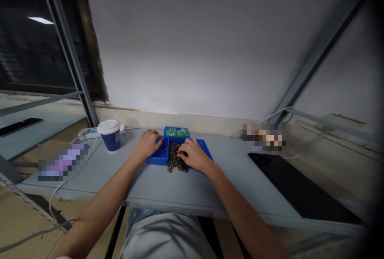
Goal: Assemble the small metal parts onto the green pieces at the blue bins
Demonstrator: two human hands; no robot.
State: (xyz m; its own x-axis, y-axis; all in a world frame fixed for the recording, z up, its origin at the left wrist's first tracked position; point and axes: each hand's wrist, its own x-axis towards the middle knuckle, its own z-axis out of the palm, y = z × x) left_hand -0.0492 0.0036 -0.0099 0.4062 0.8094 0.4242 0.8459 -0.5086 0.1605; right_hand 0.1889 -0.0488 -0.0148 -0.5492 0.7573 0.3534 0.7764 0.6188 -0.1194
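Note:
Two blue bins stand side by side on the grey table. My left hand (149, 143) is over the left blue bin (157, 160), fingers curled near its right side; what its fingertips hold, if anything, is too small to see. A pile of small metal parts (173, 159) fills the front of the right blue bin (205, 149) and spills over toward the table. My right hand (192, 154) rests at this pile, thumb and fingers bent together, their tips partly hidden. Behind the bins sits a smaller blue box (177, 128) with green packets (177, 132) in it.
A lidded paper cup (110, 136) stands left of the bins, before a white power strip (90, 132). A blurred-out item (64, 162) with a white cable lies at far left. On the right are a black flat panel (300, 189) and another blurred item (265, 137).

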